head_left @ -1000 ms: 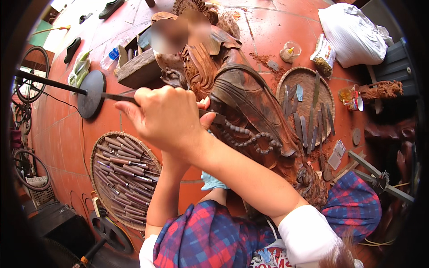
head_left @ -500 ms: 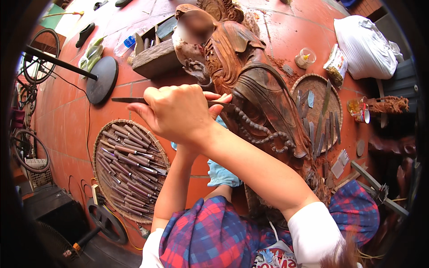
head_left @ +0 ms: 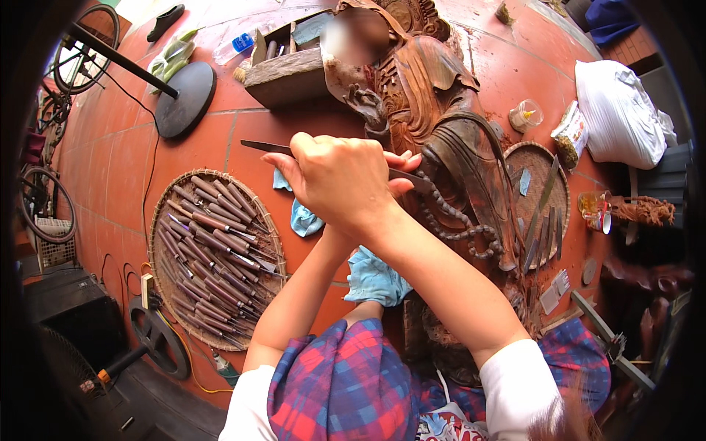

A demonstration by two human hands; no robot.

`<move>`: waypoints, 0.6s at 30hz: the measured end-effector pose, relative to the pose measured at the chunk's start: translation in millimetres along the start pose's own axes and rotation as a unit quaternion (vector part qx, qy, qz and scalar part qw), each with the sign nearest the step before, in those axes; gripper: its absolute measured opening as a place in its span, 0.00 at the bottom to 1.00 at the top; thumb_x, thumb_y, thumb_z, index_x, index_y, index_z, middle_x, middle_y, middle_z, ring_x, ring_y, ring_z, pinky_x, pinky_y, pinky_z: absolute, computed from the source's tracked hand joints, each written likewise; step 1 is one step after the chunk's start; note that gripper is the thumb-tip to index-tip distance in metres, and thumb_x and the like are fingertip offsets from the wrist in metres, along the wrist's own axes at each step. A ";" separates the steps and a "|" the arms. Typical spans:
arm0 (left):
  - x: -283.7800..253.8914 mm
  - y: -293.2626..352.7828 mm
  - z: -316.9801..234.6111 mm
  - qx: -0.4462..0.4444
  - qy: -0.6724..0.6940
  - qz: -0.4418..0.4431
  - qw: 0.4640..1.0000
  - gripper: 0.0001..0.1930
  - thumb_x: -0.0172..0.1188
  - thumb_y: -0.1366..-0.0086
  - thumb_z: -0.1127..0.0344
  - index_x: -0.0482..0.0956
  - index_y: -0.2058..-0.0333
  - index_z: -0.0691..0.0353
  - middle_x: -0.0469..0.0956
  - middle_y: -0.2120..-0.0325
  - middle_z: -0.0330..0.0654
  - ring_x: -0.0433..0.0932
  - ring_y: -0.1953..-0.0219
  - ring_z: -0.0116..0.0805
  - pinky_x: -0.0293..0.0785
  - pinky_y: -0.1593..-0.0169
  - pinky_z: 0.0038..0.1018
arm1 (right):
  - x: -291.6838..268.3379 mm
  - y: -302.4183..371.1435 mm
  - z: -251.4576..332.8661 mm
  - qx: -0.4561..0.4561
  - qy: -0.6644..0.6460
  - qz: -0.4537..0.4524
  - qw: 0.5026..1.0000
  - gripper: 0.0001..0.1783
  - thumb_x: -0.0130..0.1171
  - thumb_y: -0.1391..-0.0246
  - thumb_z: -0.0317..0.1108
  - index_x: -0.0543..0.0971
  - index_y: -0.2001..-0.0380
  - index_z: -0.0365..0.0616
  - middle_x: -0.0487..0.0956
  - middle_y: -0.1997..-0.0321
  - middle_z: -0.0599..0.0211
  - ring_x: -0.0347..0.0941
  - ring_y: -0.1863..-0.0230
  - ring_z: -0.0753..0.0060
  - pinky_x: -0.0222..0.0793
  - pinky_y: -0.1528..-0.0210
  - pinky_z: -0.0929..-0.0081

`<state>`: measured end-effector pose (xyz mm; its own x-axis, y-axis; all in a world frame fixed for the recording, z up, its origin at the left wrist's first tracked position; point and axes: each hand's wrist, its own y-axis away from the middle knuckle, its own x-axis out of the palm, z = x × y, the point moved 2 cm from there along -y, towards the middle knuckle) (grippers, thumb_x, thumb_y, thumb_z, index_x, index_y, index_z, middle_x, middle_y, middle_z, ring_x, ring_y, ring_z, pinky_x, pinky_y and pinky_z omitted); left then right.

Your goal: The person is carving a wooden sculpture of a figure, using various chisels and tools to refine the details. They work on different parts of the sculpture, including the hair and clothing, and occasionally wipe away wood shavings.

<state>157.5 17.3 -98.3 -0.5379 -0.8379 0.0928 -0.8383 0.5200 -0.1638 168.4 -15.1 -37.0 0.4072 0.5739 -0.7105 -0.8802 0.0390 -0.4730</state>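
Observation:
A thin dark file (head_left: 257, 145) lies slantwise across a carved brown wooden figure (head_left: 445, 77), its right end by the figure's string of round beads (head_left: 478, 234). My right hand (head_left: 338, 176), reaching over from the right, is closed around the file's left part. Behind it my left arm crosses under, and the fingertips of my left hand (head_left: 403, 167) pinch the file nearer the beads. Most of my left hand is hidden behind the right. Where exactly the file touches the wood cannot be made out.
A round woven tray (head_left: 156, 253) at left holds several wooden-handled chisels (head_left: 213, 275). Another tray (head_left: 560, 176) at right carries flat files. Light-blue cloths (head_left: 305, 219) lie near my arms. A wooden box (head_left: 287, 79), a black round stand base (head_left: 185, 99) and a white sack (head_left: 618, 110) stand farther off.
The view has swung, so the figure and my hands sit farther right. Both hands keep their crossed grip on the file. Light-blue cloths now show left of my forearms.

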 end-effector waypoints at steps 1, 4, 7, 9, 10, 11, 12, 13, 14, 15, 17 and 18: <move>-4.0 -2.6 -2.2 -0.016 0.041 0.009 0.999 0.20 0.69 0.41 0.64 0.76 0.53 0.66 0.82 0.56 0.44 0.78 0.49 0.32 0.69 0.43 0.29 | 5.0 -4.8 0.4 -0.016 -0.008 -0.012 1.000 0.24 0.58 0.42 0.53 0.72 0.82 0.46 0.75 0.87 0.61 0.75 0.85 0.58 0.67 0.83 0.63; -6.7 -0.9 0.0 -0.035 0.086 0.009 0.996 0.20 0.67 0.39 0.66 0.74 0.51 0.67 0.82 0.54 0.44 0.77 0.48 0.32 0.68 0.41 0.29 | 4.6 -5.3 6.1 -0.044 -0.047 -0.027 0.998 0.25 0.58 0.42 0.53 0.71 0.83 0.46 0.74 0.87 0.61 0.74 0.85 0.58 0.67 0.84 0.63; -1.8 3.7 9.7 -0.016 0.036 0.001 0.999 0.19 0.65 0.37 0.66 0.73 0.50 0.68 0.82 0.54 0.45 0.77 0.47 0.32 0.67 0.39 0.28 | -2.3 -0.5 4.5 -0.019 -0.025 -0.005 0.999 0.25 0.58 0.41 0.53 0.71 0.83 0.46 0.74 0.87 0.62 0.74 0.85 0.58 0.67 0.84 0.64; -0.2 -0.7 8.4 -0.029 0.026 0.025 0.999 0.19 0.63 0.35 0.65 0.72 0.50 0.68 0.82 0.54 0.45 0.77 0.47 0.32 0.66 0.39 0.28 | 1.4 -3.0 -1.4 -0.006 0.018 -0.001 1.000 0.25 0.58 0.42 0.53 0.71 0.83 0.46 0.74 0.87 0.62 0.74 0.85 0.58 0.67 0.83 0.64; -2.0 -2.5 3.3 -0.040 0.051 0.027 0.998 0.19 0.63 0.35 0.65 0.72 0.50 0.68 0.82 0.53 0.45 0.77 0.47 0.32 0.66 0.39 0.28 | 4.5 -6.2 -2.7 -0.011 0.011 -0.006 1.000 0.25 0.58 0.42 0.53 0.71 0.83 0.46 0.74 0.87 0.62 0.74 0.85 0.58 0.67 0.83 0.64; -3.5 -4.1 -1.2 -0.052 0.077 0.029 0.995 0.19 0.63 0.35 0.65 0.72 0.50 0.68 0.82 0.53 0.44 0.77 0.47 0.32 0.66 0.39 0.28 | 6.8 -8.7 -4.0 -0.016 0.005 -0.011 1.000 0.25 0.58 0.42 0.53 0.71 0.83 0.46 0.74 0.87 0.62 0.74 0.85 0.57 0.67 0.83 0.64; -7.8 -4.2 -3.5 -0.064 0.100 0.024 0.993 0.20 0.63 0.35 0.65 0.71 0.49 0.68 0.82 0.52 0.44 0.77 0.48 0.32 0.67 0.40 0.28 | 7.2 -12.6 -0.1 -0.026 -0.006 -0.014 1.000 0.25 0.58 0.42 0.53 0.71 0.83 0.46 0.74 0.87 0.62 0.75 0.85 0.57 0.67 0.83 0.64; -10.1 -4.5 -3.8 -0.061 0.069 0.018 0.996 0.20 0.64 0.35 0.65 0.71 0.49 0.68 0.82 0.53 0.44 0.77 0.48 0.30 0.67 0.41 0.28 | 3.8 -12.4 4.0 -0.033 -0.039 -0.017 0.999 0.25 0.58 0.42 0.54 0.72 0.83 0.46 0.75 0.86 0.62 0.75 0.85 0.57 0.68 0.83 0.64; -8.2 -2.5 -4.5 -0.041 0.036 0.010 0.998 0.20 0.63 0.35 0.65 0.71 0.49 0.68 0.82 0.54 0.43 0.77 0.48 0.30 0.67 0.42 0.27 | -0.7 -10.0 7.7 -0.030 -0.042 -0.018 0.998 0.25 0.59 0.42 0.54 0.72 0.83 0.46 0.75 0.86 0.61 0.75 0.85 0.57 0.68 0.83 0.64; -2.1 2.0 -3.6 -0.023 0.003 0.003 1.000 0.19 0.63 0.35 0.65 0.71 0.49 0.68 0.83 0.54 0.43 0.77 0.48 0.29 0.67 0.43 0.27 | -5.3 -4.6 9.4 -0.025 -0.045 -0.019 0.999 0.25 0.59 0.43 0.54 0.72 0.83 0.46 0.75 0.87 0.61 0.75 0.85 0.57 0.68 0.83 0.64; 3.8 2.5 -1.7 0.002 -0.041 -0.002 0.999 0.17 0.63 0.35 0.66 0.73 0.51 0.68 0.83 0.56 0.43 0.76 0.48 0.28 0.67 0.43 0.26 | -6.2 -1.3 1.4 0.012 -0.013 0.008 1.000 0.25 0.60 0.44 0.55 0.73 0.83 0.47 0.74 0.88 0.61 0.75 0.85 0.57 0.68 0.83 0.63; 1.2 0.2 -3.3 -0.025 -0.004 0.002 1.000 0.17 0.63 0.35 0.67 0.73 0.51 0.68 0.83 0.56 0.42 0.77 0.48 0.28 0.68 0.43 0.26 | -0.3 -7.0 -1.1 0.007 0.005 -0.002 1.000 0.25 0.60 0.44 0.55 0.73 0.83 0.46 0.73 0.88 0.59 0.75 0.85 0.56 0.67 0.83 0.63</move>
<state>156.5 16.9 -94.9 -0.5402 -0.8373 0.0841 -0.8399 0.5303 -0.1154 174.7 -16.4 -34.0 0.4130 0.5663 -0.7133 -0.8818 0.0528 -0.4686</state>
